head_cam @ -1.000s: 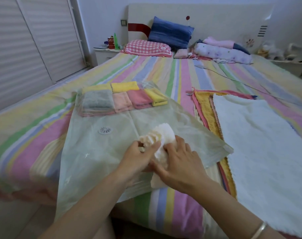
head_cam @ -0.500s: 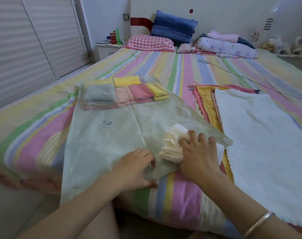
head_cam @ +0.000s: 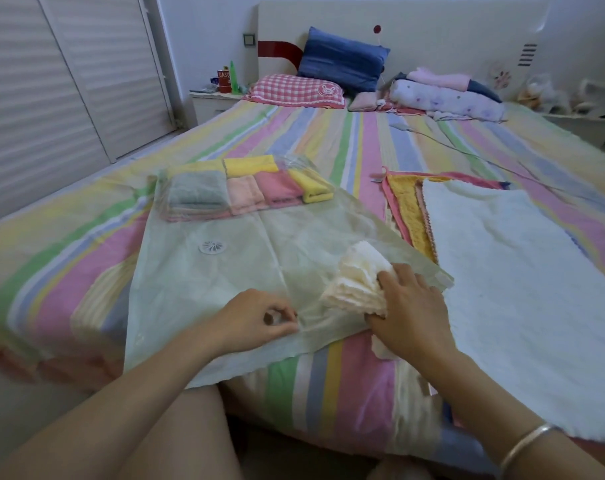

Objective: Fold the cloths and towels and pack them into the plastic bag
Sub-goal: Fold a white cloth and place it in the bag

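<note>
A large translucent plastic bag (head_cam: pixel 225 271) lies flat on the striped bed, with a round white valve (head_cam: pixel 212 247) on top. Several folded cloths (head_cam: pixel 245 190) in grey, pink and yellow sit inside at its far end. My right hand (head_cam: pixel 406 310) grips a folded cream cloth (head_cam: pixel 356 282) at the bag's near right edge. My left hand (head_cam: pixel 256 320) pinches the bag's near edge, fingers curled on the plastic. A white towel (head_cam: pixel 522 271) lies spread flat to the right, over yellow and pink towels (head_cam: pixel 406 206).
The striped bed (head_cam: pixel 363 143) fills the view, its near edge just below my hands. Pillows (head_cam: pixel 339 64) and folded bedding (head_cam: pixel 446 95) lie at the headboard. A nightstand (head_cam: pixel 211 98) with bottles stands far left. Sliding doors (head_cam: pixel 52 81) line the left wall. A cable (head_cam: pixel 467 150) crosses the bed.
My hands have separated. The right hand carried the cream cloth from the bag's middle to its near right edge, while the left hand dropped to the bag's near edge and pinched the plastic.
</note>
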The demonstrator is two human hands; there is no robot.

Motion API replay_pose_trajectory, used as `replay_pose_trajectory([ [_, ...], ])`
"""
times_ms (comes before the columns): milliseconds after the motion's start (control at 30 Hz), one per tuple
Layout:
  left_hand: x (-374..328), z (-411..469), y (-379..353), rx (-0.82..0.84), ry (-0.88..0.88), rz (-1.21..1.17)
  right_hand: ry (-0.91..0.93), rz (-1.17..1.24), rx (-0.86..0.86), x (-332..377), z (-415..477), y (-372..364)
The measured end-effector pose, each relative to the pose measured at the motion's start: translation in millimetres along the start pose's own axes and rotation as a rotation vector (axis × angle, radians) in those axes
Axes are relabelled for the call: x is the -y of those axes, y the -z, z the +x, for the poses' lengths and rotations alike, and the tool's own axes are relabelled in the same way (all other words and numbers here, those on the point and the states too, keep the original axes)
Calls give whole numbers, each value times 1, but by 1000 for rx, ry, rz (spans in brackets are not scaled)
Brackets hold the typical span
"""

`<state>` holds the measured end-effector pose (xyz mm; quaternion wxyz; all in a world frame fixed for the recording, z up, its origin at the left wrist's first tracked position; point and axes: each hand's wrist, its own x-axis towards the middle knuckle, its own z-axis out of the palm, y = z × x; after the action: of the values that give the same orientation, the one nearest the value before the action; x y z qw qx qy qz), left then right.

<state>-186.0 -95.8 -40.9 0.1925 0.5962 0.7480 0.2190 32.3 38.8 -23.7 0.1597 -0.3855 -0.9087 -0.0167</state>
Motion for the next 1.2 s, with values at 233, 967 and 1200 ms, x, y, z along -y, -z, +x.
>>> replay_pose_trajectory([
  [233, -16, -5, 24, -299, 196, -737, 698, -60, -229, 34, -26, 0],
  [967, -16, 21, 148, -69, -94, -1248, -222, 409, 102, 115, 217, -46],
  [1200, 112, 101, 199, -737, 161, -744, -240, 286, 49, 158, 312, -79],
])
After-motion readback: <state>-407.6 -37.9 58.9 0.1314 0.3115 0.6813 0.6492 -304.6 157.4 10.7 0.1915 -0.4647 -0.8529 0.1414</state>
